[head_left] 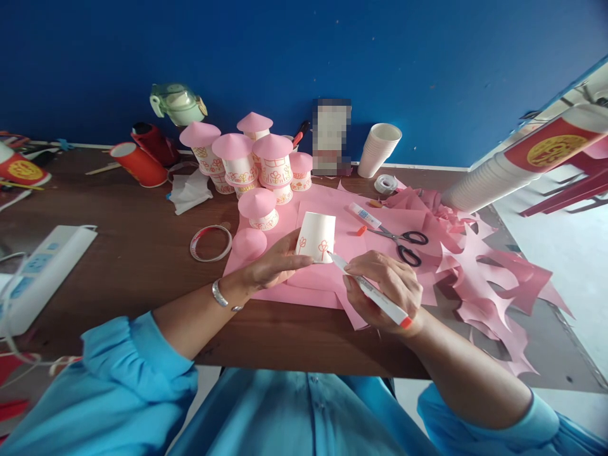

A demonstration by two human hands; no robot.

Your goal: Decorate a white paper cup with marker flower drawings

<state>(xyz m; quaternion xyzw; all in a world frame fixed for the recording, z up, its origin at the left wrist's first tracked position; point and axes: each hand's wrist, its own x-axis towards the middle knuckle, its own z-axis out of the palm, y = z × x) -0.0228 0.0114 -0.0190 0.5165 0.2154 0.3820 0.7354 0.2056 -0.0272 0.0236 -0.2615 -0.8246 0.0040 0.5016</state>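
Note:
My left hand [278,259] is closed around a white paper cup [316,229], its wide rim not in sight. Two orange flowers with stems are drawn on the cup's side. My right hand [384,288] grips a white marker [380,297] with an orange end; its tip meets the cup beside the right flower's stem. Behind the cup, several decorated cups with pink paper cone tops [273,147] stand in a group. An orange marker cap [361,230] lies on the pink paper [313,292], near a glue stick [365,215] and black-handled scissors [403,240].
Pink paper scraps [479,266] cover the table's right side, beside a long leaning stack of paper cups [479,180]. A tape roll [211,244] lies left of my left hand. Further left are a power strip [52,272] and a red cup [137,166]. A blue wall [266,57] stands behind.

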